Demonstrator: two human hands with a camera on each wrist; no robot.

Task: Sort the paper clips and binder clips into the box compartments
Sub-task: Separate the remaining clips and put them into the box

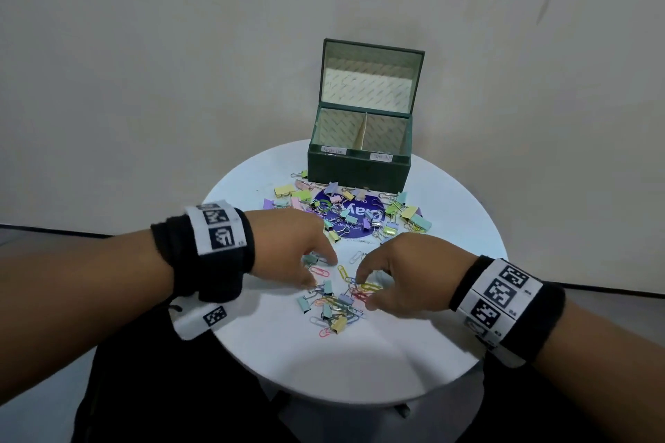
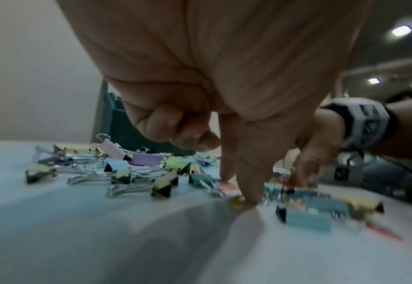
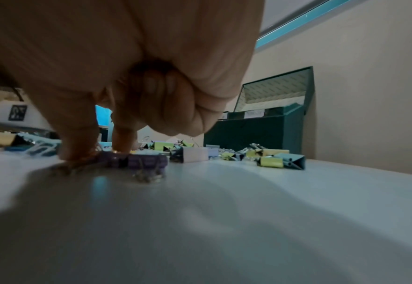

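A dark green box (image 1: pixel 360 169) stands open at the back of the round white table (image 1: pixel 324 370), with two labelled compartments side by side. Pastel binder clips (image 1: pixel 345 212) lie heaped before it. Nearer me is a mixed heap of paper clips and binder clips (image 1: pixel 334 309). My left hand (image 1: pixel 321 271) has thumb and forefinger tips down on the table either side of a pink paper clip (image 1: pixel 322 272); blur hides any grip. My right hand (image 1: pixel 364 291) pinches wire paper clips (image 3: pixel 93 155) between thumb and forefinger, beside a purple binder clip (image 3: pixel 146 160).
A purple round sticker (image 1: pixel 354 227) lies under the far heap. The box lid (image 1: pixel 370 75) leans back against the wall. In the left wrist view my left hand (image 2: pixel 237 190) blocks part of the box (image 2: pixel 127 130). The table's near edge is close to my lap.
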